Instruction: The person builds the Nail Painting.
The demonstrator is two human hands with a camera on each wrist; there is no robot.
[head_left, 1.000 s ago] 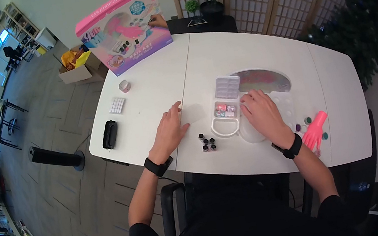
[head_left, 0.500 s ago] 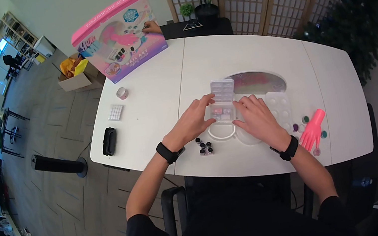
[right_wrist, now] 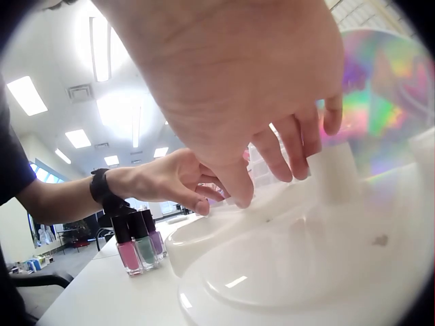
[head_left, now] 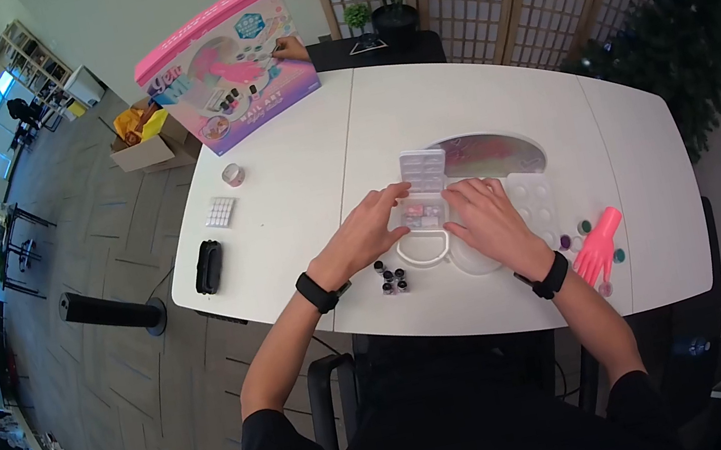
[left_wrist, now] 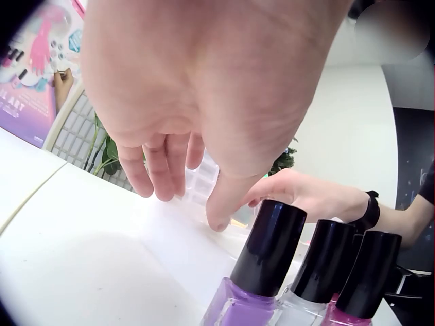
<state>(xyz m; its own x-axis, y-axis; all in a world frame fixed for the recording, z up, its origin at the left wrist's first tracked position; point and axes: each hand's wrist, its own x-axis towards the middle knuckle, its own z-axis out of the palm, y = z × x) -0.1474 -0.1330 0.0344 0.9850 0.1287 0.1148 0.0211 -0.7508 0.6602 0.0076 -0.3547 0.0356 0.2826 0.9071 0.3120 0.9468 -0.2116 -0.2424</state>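
Steadying the case (head_left: 426, 263), just right of the frame's centre, seems the step in hand and is best done with even pressure from both sides. On the left hand (head_left: 370, 226) and right hand (head_left: 496, 218), thumbs are spread from fingers; whether the case is pinched cannot be told. The raised lid (head_left: 423, 162) should not be strained, nor the bottles (head_left: 394, 280) bumped.
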